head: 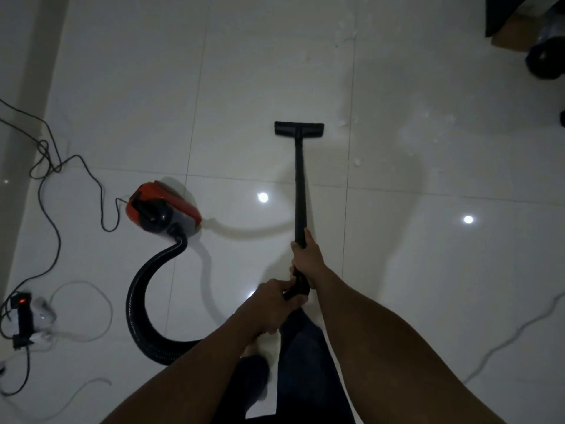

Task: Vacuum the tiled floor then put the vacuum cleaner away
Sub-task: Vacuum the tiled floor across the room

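Observation:
A red and black canister vacuum cleaner (163, 208) sits on the white tiled floor (244, 87) at the left. Its black ribbed hose (143, 289) curves down and round towards my hands. The black wand (300, 185) runs straight ahead to the flat floor nozzle (299, 130), which rests on the tile. My right hand (307, 258) is shut on the wand's lower end. My left hand (272, 304) is shut on the curved handle just behind it. Small white crumbs (356, 162) lie to the right of the nozzle.
Black cables (46, 154) and a power strip with a red light (23, 316) lie at the left by the wall. A white cable (519, 328) crosses the floor at the right. Dark furniture and a cardboard box (516, 35) stand at the top right.

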